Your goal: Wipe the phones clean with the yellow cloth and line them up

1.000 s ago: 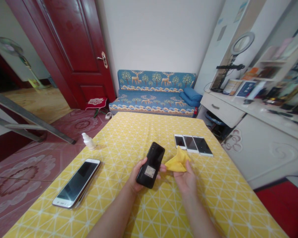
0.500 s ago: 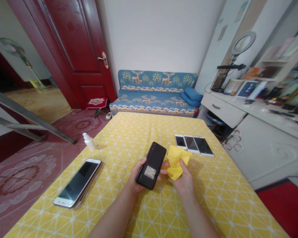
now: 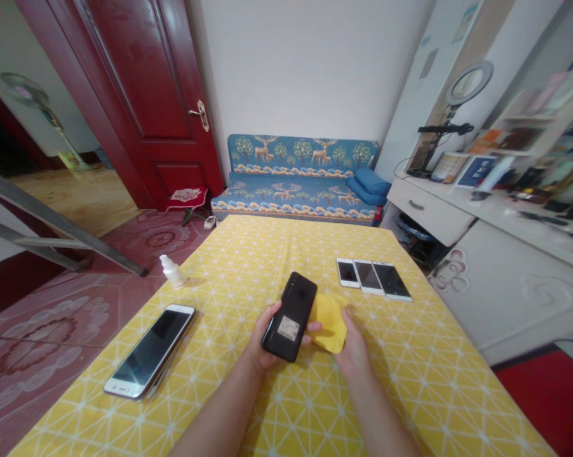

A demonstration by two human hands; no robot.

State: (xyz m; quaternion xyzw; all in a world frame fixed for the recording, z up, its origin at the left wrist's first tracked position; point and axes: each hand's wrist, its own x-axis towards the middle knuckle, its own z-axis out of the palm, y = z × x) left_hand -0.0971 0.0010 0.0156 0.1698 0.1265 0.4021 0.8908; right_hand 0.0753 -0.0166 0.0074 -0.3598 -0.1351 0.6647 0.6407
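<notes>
While the left hand (image 3: 262, 339) grips a black phone (image 3: 290, 316) back-side up above the table (image 3: 277, 247), the right hand (image 3: 350, 346) pinches a yellow cloth (image 3: 329, 314) just beside it. On the tablecloth: three phones (image 3: 373, 278) in a row at right, one large phone (image 3: 149, 350) at left, a small white bottle (image 3: 172, 271) near the left edge.
</notes>
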